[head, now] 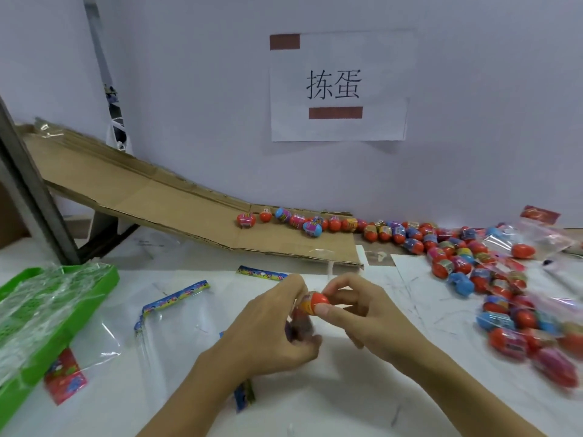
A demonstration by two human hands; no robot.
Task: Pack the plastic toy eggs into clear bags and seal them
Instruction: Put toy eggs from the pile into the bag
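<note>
While both hands meet over the middle of the white table (315, 389), the right hand (362, 313) pinches an orange toy egg (316, 303) between its thumb and fingers. The left hand (271, 326) is curled shut around a clear bag (298, 323), which looks blurry, and the egg sits right at the top of that bag, touching the left fingers. A strip of the bag's bright printed edge (244, 394) pokes out near the left wrist. More empty clear bags (176, 316) with colourful tops lie flat on the table to the left of the hands. Further left, a green tray (79, 313) holds a heap of crinkly clear plastic (34, 307), and a bag with a red label (64, 381) lies just beside it on the near side. Far behind, a long cardboard ramp (151, 200) slopes down from the left toward the middle, and a row of eggs (293, 219) rests on its low end. On the right, a big pile of red, orange and blue eggs (457, 257) spreads from the wall toward the near edge, with some packed bags of eggs (536, 335) among them. A paper sign (339, 86) with two big black characters is stuck on the wall above.
</note>
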